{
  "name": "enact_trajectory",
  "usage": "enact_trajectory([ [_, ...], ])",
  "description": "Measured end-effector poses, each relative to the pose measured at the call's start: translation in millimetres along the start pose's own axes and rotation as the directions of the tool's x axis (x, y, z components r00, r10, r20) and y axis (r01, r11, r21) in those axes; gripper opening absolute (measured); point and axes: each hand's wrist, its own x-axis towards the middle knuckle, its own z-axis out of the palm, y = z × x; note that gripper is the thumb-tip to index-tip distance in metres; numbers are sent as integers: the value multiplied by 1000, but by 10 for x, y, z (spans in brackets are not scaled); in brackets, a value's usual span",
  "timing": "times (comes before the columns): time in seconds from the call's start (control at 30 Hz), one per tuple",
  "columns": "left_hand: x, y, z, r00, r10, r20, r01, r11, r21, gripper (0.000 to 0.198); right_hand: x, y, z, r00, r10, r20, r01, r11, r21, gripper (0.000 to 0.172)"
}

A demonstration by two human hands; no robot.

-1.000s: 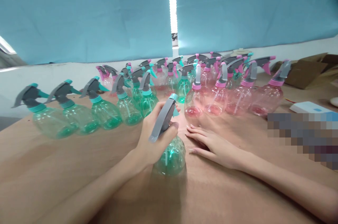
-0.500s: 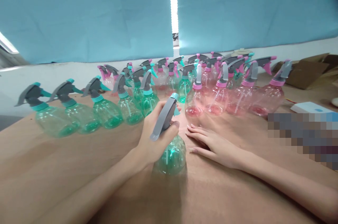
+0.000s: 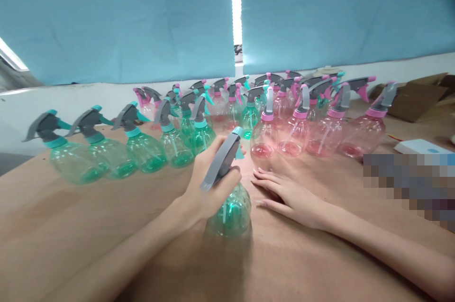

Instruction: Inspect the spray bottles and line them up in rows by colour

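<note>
My left hand [image 3: 209, 188] is wrapped around the neck of a green spray bottle [image 3: 232, 214] with a grey and teal trigger head. That bottle stands on the wooden table [image 3: 170, 264] in front of me, and my fingers hide its collar. To its right, my right hand [image 3: 287, 195] lies flat on the tabletop, fingers stretched out, holding nothing. Just beyond my right fingertips stands a pink spray bottle [image 3: 263, 138], the nearest of a row of pink ones. Behind my left hand is another green spray bottle [image 3: 201, 138].
A row of green spray bottles [image 3: 145, 152] runs along the left, with more pink and green ones crowded behind. At the right are a cardboard box [image 3: 414, 98], a white box [image 3: 419, 146] and a pixelated patch. A blue curtain [image 3: 124, 22] hangs at the back.
The view has shifted very slightly. Both hands and the green spray bottle hold practically the same positions as before.
</note>
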Motion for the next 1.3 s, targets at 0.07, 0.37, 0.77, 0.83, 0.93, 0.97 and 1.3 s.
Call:
enact_trajectory([
  [0.07, 1, -2, -20, 1000, 21, 5, -21, 1000, 9, 15, -3, -6, 0, 1000, 0, -6, 0, 1000, 17, 63],
  [0.37, -10, -30, -56, 999, 34, 27, -34, 999, 6, 7, -1, 2, 3, 1000, -10, -13, 10, 1000, 18, 62],
  [0.77, -9, 8, 43, 998, -54, -24, 52, 997, -62, 22, -17, -15, 3, 1000, -3, -14, 3, 999, 35, 63],
  [0.83, -15, 0, 47, 999, -45, -25, 43, 998, -51, 21, -19, -15, 3, 1000, -5, -21, 6, 999, 47, 62],
  [0.93, -22, -16, 46, 999, -37, -28, 37, 999, -34, 21, -19, -11, 2, 1000, -10, -21, 11, 999, 45, 61],
  [0.97, -23, -20, 46, 999, -35, -31, 34, 999, -32, 22, -18, -10, 2, 1000, -11, -18, 11, 999, 39, 62],
  [1.3, -22, -24, 49, 999, -29, -44, 28, 999, -17, 20, -17, -4, 10, 1000, -8, -13, 9, 1000, 26, 62],
])
